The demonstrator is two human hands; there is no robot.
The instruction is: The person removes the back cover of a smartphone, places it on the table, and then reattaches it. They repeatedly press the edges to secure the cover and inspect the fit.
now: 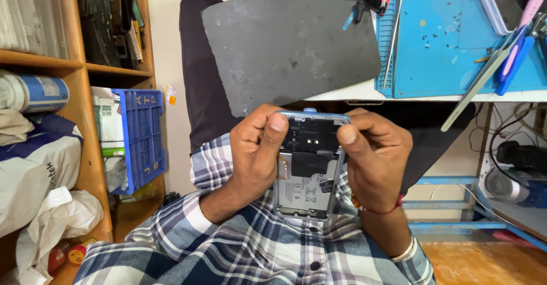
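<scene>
Cramped repair corner, daylight-ish, even light. Left side: wooden shelf unit (85,91) w/ stacked dark parts up top, a white-and-blue cylinder canister (34,93) lying on its side, white sacks (34,171) bulging out lower down. Beside it a blue plastic crate (142,140) standing on end against the cream wall (171,46). Ahead: white-edged desk (399,97) carrying a big grey rubber mat (290,40) hanging over the edge, plus a blue work mat (439,40) littered w/ small bits & tools. Under the desk, blue metal frame rails (450,225), cables, a grey-white blower (504,185). Orange floor (490,265) bottom right.
</scene>
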